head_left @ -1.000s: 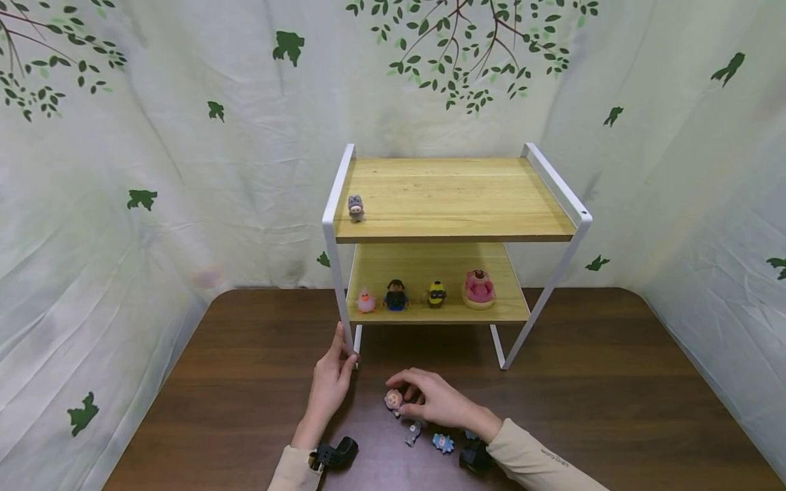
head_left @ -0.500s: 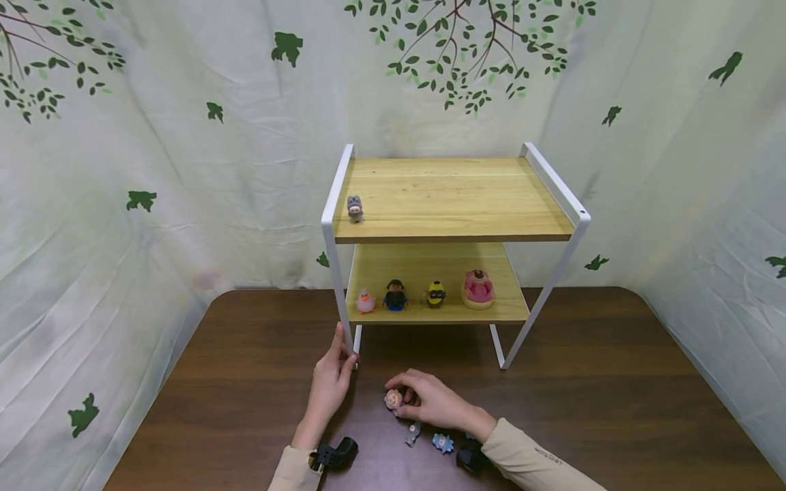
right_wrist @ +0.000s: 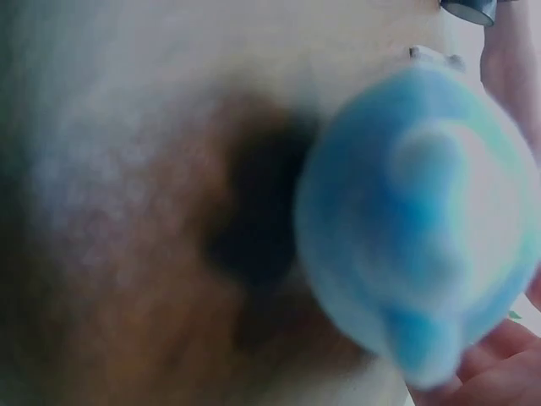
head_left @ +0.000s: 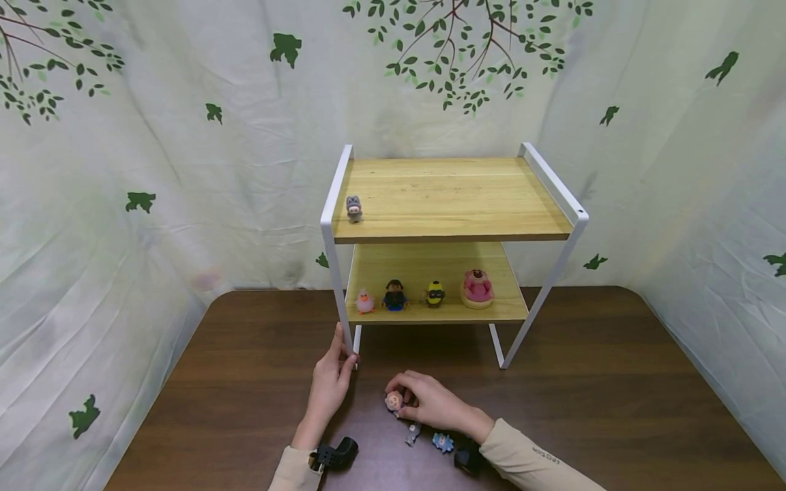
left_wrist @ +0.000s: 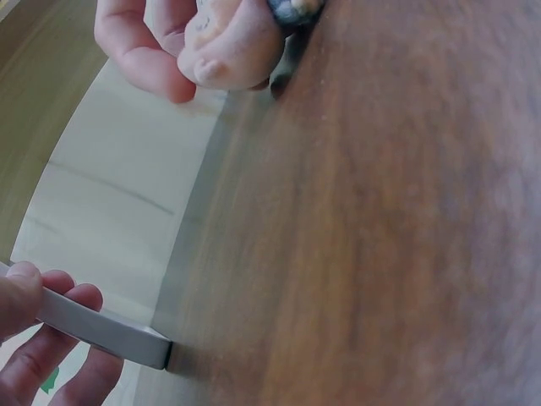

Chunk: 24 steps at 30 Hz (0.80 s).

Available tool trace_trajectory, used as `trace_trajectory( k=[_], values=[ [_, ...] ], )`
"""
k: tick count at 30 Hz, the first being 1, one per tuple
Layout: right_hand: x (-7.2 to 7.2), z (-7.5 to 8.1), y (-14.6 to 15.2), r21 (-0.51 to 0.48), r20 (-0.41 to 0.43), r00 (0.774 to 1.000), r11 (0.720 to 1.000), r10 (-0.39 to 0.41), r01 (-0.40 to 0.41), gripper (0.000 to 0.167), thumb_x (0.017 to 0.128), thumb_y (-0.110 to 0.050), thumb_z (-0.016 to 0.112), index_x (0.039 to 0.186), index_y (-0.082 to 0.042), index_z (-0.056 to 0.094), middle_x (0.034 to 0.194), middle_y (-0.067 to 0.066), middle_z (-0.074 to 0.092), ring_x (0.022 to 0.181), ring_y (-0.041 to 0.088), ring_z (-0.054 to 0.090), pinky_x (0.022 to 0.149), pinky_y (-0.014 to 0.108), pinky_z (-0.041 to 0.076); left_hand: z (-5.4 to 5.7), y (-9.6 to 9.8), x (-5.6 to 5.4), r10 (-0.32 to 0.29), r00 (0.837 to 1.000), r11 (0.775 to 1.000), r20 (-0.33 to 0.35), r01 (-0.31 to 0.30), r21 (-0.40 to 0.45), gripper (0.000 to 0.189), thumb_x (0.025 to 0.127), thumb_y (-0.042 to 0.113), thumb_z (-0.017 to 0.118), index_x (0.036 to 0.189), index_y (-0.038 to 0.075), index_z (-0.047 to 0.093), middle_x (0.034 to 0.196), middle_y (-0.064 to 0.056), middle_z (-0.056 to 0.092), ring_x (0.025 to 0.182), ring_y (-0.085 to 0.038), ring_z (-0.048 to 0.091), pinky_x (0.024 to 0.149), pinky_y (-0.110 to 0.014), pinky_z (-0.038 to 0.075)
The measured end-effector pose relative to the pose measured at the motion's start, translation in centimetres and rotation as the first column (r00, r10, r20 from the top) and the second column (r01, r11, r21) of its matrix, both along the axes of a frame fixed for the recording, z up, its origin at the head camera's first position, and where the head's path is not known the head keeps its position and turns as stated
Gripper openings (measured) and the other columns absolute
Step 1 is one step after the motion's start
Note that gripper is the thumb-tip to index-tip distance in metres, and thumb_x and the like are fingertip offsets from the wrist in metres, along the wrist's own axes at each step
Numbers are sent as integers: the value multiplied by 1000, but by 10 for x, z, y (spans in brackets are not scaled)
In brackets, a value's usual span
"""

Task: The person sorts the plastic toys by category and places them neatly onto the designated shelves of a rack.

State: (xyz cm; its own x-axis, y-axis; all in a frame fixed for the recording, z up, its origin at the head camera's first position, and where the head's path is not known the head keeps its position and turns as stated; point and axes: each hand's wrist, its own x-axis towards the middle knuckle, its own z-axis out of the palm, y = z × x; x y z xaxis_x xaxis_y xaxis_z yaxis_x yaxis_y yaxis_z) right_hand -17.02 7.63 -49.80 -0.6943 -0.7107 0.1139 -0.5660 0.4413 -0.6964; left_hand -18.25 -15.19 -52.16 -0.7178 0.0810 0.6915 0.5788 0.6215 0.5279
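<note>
My left hand (head_left: 329, 382) grips the white front-left leg (left_wrist: 106, 328) of a two-tier shelf, thumb on one side and fingers on the other. On the tabletop in front of the shelf, my right hand (head_left: 437, 402) pinches a small pink figurine (head_left: 394, 401) with a round, ruffled head. The left wrist view shows this figurine (left_wrist: 232, 51) close up beside the right fingertips. Just nearer lie a small grey figurine (head_left: 413, 433) and a blue one (head_left: 443, 442). A blurred blue figurine (right_wrist: 414, 220) fills much of the right wrist view, covering part of the right hand.
A grey figurine (head_left: 353, 209) stands at the left of the upper shelf board (head_left: 454, 194). The lower board (head_left: 430, 259) bears a pink duck (head_left: 365, 301), a dark-clothed figure (head_left: 395, 296), a yellow figure (head_left: 434, 294) and a pink bear (head_left: 477, 289). A leaf-printed curtain (head_left: 245, 170) hangs behind.
My right hand and forearm have shifted slightly to the left, the fingers drawing closer round the pink figurine. The left hand keeps its hold on the shelf leg.
</note>
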Motion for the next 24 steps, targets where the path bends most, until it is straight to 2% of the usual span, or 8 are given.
trace_trajectory(
  k=[12, 24],
  values=[
    [4, 2, 1, -66, 6, 1000, 998, -10, 10, 28, 80, 3, 71, 100, -13, 58, 93, -6, 54, 81, 4, 55, 66, 18, 49, -1, 0, 0, -2, 1000, 1000, -2, 2, -6, 97, 82, -12, 67, 155, 23, 13, 80, -7, 56, 69, -20, 63, 59, -33, 52],
    [3, 5, 7, -112, 74, 997, 994, -10, 19, 26, 83, 4, 68, 102, -12, 58, 96, -4, 55, 82, 4, 56, 66, 20, 50, -1, -1, 0, 0, 1000, 1000, 16, 0, -2, 97, 82, -10, 67, 155, 23, 12, 80, -7, 56, 69, -20, 63, 60, -34, 53]
  ],
)
